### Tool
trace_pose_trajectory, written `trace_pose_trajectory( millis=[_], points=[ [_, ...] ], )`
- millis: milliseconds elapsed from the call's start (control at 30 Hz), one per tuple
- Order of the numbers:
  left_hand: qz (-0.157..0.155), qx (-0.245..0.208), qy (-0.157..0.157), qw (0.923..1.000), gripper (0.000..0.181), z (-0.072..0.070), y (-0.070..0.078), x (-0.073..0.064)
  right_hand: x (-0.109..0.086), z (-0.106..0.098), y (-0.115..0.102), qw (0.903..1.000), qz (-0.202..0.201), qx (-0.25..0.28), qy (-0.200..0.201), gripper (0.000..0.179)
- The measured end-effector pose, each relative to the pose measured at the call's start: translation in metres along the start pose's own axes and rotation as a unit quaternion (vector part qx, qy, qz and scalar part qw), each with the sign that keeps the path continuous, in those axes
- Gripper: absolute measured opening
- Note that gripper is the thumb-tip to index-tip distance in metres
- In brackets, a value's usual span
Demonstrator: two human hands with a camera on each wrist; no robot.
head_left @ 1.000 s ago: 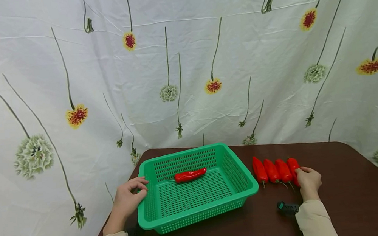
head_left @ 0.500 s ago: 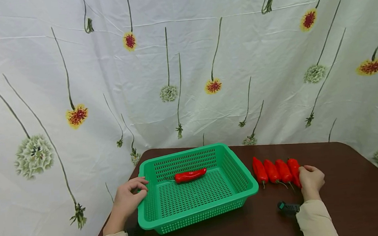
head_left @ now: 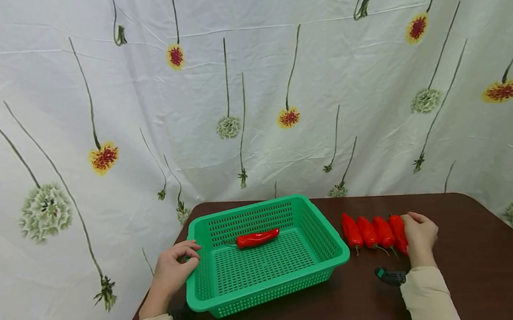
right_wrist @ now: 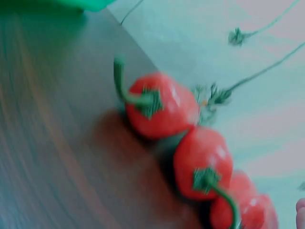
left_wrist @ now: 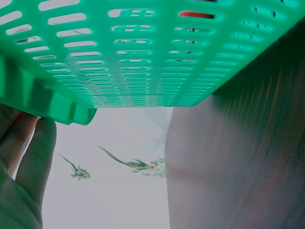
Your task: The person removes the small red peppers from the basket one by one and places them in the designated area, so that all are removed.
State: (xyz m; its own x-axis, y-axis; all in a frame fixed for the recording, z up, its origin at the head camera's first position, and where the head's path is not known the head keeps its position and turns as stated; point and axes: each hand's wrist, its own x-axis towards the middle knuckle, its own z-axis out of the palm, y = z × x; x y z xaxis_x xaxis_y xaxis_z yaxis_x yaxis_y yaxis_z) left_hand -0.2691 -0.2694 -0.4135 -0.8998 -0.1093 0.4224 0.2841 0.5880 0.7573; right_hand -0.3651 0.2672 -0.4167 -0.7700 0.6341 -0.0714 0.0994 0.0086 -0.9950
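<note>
My left hand [head_left: 176, 268] grips the left rim of a green plastic basket [head_left: 269, 297]; in the left wrist view its fingers [left_wrist: 40, 157] sit under the rim. Inside the basket lies one red chili pepper [head_left: 258, 238], stem to the left. On the table to the right, several red peppers [head_left: 368, 231] lie side by side in a row, stems toward me. My right hand [head_left: 421, 234] is right against the rightmost pepper [head_left: 398, 229] with bent fingers, partly covering it; I cannot tell whether it pinches it. A fingertip [right_wrist: 300, 214] shows at the right wrist view's edge.
The dark brown table [head_left: 489, 261] extends right of the peppers and in front of the basket. Behind it hangs a white flowered cloth [head_left: 256, 155]. A black strap device [head_left: 390, 276] is at the right wrist.
My right hand has shifted slightly right, then a little up along the rightmost pepper, which stays nearly where it was. The left hand and basket hold still.
</note>
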Motion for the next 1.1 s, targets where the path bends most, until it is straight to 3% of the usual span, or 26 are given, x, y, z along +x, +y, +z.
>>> trace_pose_trajectory(
  millis=[200,433,833,1100],
  points=[
    [-0.003,0.003,0.001,1.0000,0.018,-0.001,0.000,0.000,-0.015,0.011,-0.019,0.9954,-0.019,0.056,-0.076,0.044],
    [-0.004,0.006,0.001,1.0000,0.018,0.000,-0.001,0.000,-0.029,0.019,-0.037,0.9797,-0.035,0.102,-0.169,0.046],
    [-0.001,0.006,0.001,1.0000,0.017,-0.001,0.001,0.000,-0.050,0.027,-0.060,0.9580,-0.053,0.128,-0.251,0.049],
    [0.000,0.001,-0.002,1.0000,0.017,-0.001,0.001,-0.001,-0.061,0.035,-0.065,0.9464,-0.058,0.102,-0.301,0.051]
  ],
)
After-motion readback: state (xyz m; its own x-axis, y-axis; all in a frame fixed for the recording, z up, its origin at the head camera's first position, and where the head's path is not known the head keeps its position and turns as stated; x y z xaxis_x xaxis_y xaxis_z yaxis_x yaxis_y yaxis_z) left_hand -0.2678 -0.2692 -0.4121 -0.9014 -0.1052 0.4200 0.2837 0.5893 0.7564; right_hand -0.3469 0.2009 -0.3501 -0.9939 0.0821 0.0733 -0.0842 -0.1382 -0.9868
